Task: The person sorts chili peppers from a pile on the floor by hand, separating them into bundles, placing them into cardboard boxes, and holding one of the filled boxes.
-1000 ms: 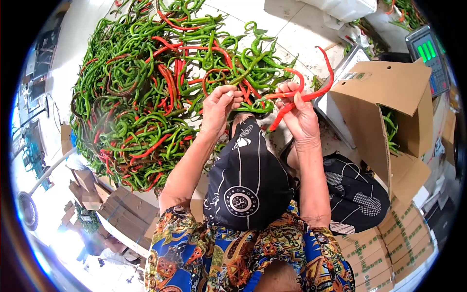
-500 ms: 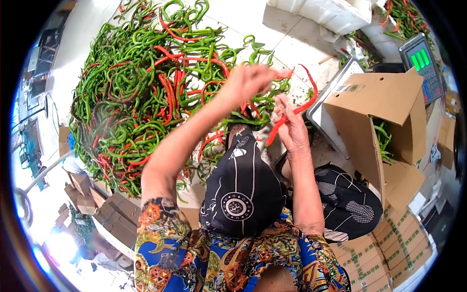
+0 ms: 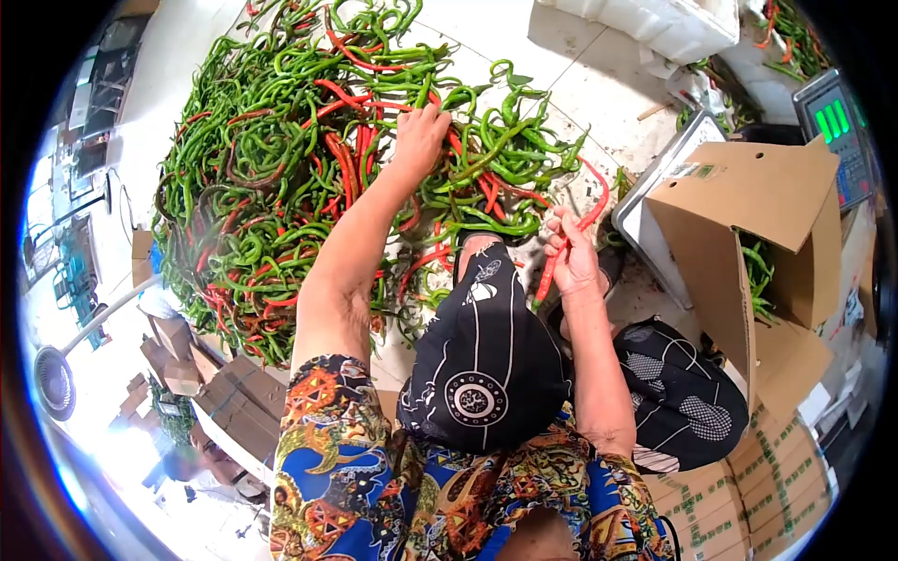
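A long red chili pepper is in my right hand, with the fingers closed round its middle. Both of its ends stick out, one up toward the pile and one down toward my knee. My left hand rests on the heap of green chili peppers, its fingers bent down among the pods. Red chili peppers are mixed in beside that hand. Its fingertips are hidden, so what they hold cannot be made out.
An open cardboard box with green peppers inside stands at the right, next to a scale platform and its lit display. A white foam box is at the back. My knees in black patterned cloth are in front.
My left hand has moved left, away from my right hand, and down onto the pepper heap. My right hand still holds the red chili pepper. The view has shifted slightly.
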`<state>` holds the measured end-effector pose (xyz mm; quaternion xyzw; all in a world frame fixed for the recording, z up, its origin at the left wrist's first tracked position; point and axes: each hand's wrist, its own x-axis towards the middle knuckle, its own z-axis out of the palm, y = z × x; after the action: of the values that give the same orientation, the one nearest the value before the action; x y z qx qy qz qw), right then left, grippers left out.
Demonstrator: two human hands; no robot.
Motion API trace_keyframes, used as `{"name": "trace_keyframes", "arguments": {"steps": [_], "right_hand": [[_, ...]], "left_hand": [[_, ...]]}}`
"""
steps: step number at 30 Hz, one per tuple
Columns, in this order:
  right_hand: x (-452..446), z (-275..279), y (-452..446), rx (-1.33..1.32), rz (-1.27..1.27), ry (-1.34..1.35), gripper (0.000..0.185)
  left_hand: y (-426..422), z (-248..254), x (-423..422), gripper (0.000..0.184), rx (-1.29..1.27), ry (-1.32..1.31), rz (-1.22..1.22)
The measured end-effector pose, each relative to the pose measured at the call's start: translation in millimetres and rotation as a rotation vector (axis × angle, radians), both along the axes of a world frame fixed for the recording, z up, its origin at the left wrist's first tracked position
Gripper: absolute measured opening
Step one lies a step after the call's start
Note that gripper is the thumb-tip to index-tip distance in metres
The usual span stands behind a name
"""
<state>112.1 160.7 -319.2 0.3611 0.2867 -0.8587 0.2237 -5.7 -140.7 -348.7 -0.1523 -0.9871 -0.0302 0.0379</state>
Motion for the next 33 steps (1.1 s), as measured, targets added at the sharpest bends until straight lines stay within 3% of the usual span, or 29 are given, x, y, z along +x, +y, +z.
{"name": "trace_keyframes", "arguments": {"steps": [3,5,8,9,11,12,15,17,19,22,25,27,29,30,31,33], "right_hand": [[1,4,-5,0.069,0.051,-0.015,0.024],[0,4,-5,0.054,0.036,0.003,0.023],[-3,10,-5,0.057,0.021,0.018,0.024],[-4,13,-5,0.062,0.026,0.022,0.024],[-6,17,-7,0.058,0.056,0.05,0.023],[-8,23,-9,0.041,0.07,0.063,0.023],[-12,41,-17,-0.001,0.156,0.131,0.027],[-16,56,-24,-0.05,0.27,0.125,0.032],[-13,59,-34,-0.015,0.397,0.102,0.04],[-9,60,-40,0.004,0.417,0.036,0.04],[0,32,-39,0.036,0.51,-0.008,0.036],[6,18,-48,-0.032,0.385,-0.06,0.03],[1,23,-41,-0.039,0.407,-0.074,0.027],[-1,20,-32,0.039,0.352,-0.085,0.023],[-11,30,-13,0.061,0.41,-0.087,0.022],[-17,42,19,0.194,0.581,0.023,0.022]], "left_hand": [[-16,5,7,0.02,-0.041,0.021,-0.13],[-28,24,-4,0.013,-0.055,-0.072,-0.03],[-43,73,-8,0.012,0.164,-0.124,0.076],[-55,72,-8,0.013,0.323,-0.06,-0.047],[-41,126,3,0.018,0.506,-0.504,0.201],[-38,132,14,0.021,0.686,-0.502,0.218],[-4,166,55,0.02,0.709,-0.292,0.256],[25,152,89,0.02,0.72,-0.011,0.188],[56,141,111,0.026,0.769,-0.058,-0.057],[74,144,121,0.03,0.957,-0.4,0.022],[71,145,122,0.037,1.314,-0.852,0.016],[66,144,109,0.039,1.204,-1.091,-0.166],[70,137,107,0.039,1.434,-1.293,-0.204],[70,136,107,0.036,1.46,-1.371,-0.029],[70,134,103,0.031,1.468,-1.285,0.068],[65,114,101,0.023,1.191,-0.787,0.213]]}}
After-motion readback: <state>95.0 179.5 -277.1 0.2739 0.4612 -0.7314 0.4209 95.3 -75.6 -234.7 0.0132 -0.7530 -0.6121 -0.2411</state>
